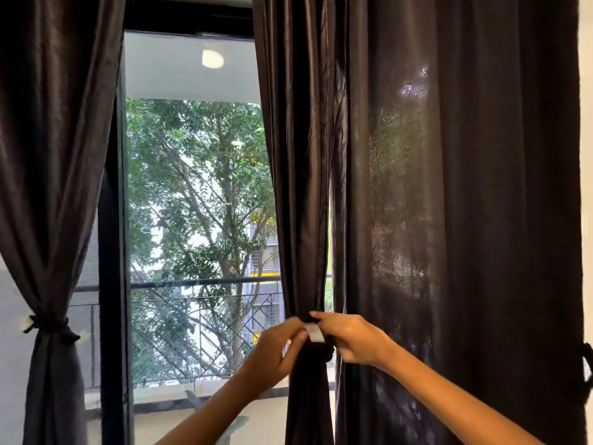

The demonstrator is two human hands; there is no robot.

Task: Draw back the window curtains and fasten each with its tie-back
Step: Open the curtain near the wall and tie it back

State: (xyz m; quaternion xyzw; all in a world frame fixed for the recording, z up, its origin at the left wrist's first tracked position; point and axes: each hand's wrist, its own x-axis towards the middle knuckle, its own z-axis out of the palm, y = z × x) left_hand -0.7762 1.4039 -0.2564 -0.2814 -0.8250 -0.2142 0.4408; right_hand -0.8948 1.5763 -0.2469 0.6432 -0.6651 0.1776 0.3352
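Note:
A dark curtain [54,155] at the left hangs gathered, cinched by a dark tie-back [48,326] with pale ends. In the middle, a second dark curtain [301,187] is bunched into a narrow column. A dark tie-back [322,350] wraps it at waist height, and its white end strip [315,332] lies between my hands. My left hand [276,351] pinches the strip from the left. From the right, my right hand [349,338] grips the band. A third, wider curtain [465,220] hangs loose at the right.
The window pane [199,203] shows trees and a balcony railing [205,284]. A dark vertical frame post [114,284] stands between the left curtain and the glass. A dark loop [588,367] hangs at the far right edge by the wall.

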